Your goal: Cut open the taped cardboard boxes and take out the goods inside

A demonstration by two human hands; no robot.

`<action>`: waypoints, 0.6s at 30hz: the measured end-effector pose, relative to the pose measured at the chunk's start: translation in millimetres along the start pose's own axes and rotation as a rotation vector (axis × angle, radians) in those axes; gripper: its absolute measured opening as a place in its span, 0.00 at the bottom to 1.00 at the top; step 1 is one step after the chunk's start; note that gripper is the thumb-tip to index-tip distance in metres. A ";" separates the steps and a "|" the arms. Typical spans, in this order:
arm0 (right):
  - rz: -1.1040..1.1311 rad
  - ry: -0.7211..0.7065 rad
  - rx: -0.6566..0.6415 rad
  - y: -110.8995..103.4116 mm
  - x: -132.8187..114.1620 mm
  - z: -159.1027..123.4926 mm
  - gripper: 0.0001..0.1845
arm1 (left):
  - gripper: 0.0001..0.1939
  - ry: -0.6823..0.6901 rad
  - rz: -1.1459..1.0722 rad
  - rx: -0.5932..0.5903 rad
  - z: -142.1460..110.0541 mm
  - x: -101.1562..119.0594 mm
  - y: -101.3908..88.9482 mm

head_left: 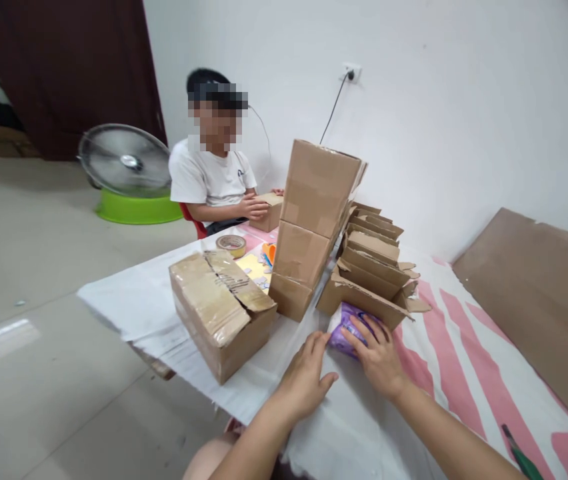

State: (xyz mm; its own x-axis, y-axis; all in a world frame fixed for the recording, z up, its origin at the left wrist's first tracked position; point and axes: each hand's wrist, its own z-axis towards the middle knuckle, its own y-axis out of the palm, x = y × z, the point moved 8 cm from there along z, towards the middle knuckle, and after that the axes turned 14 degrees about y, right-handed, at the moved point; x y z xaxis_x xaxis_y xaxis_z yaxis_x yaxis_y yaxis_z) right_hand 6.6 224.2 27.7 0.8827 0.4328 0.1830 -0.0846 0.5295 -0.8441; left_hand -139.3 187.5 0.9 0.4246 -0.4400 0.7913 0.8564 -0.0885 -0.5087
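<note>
A purple and white soft plastic packet (pixel 340 339), perhaps tissues, stands on the table against the front of a row of open cardboard boxes (pixel 371 257). My right hand (pixel 378 353) grips it from above and the right, its fingers curved over the top. My left hand (pixel 308 375) is open just left of the packet, thumb apart, fingertips close to its lower left side; whether they touch is unclear. Left of my hands sits a taped cardboard box (pixel 221 303) with handwriting on its lid. Behind the packet rises a stack of closed cardboard boxes (pixel 309 227).
Across the table a person (pixel 214 177) in a white shirt has both hands at a small box (pixel 266 213). A tape roll (pixel 231 246) and an orange object (pixel 269 253) lie between. A green-handled tool (pixel 521 457) lies lower right. Large cardboard (pixel 539 300) leans at right; a fan (pixel 129 161) stands left.
</note>
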 end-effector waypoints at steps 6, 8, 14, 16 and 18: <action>-0.095 0.078 -0.007 21.2 21.7 27.3 0.26 | 0.29 0.001 0.027 -0.105 -2.6 4.9 0.9; -0.115 0.121 -0.016 26.2 26.9 33.3 0.25 | 0.27 0.029 0.031 -0.135 -3.4 9.0 1.1; -0.012 0.195 0.011 13.4 9.6 40.8 0.19 | 0.26 0.152 0.018 -0.212 -6.2 23.5 8.4; 0.121 0.160 0.037 -6.0 -12.6 43.6 0.16 | 0.27 0.262 -0.004 -0.261 -7.9 34.3 16.1; 0.299 0.073 0.048 -31.5 -43.3 48.5 0.19 | 0.30 0.339 -0.003 -0.343 -11.5 41.2 27.5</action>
State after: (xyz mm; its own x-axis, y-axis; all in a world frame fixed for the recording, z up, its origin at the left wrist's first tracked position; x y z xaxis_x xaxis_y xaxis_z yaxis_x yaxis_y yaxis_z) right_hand -51.3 224.2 70.8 0.8463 0.5217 -0.1076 -0.3652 0.4212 -0.8302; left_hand -101.7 156.7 15.6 0.2533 -0.7007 0.6670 0.6869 -0.3552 -0.6341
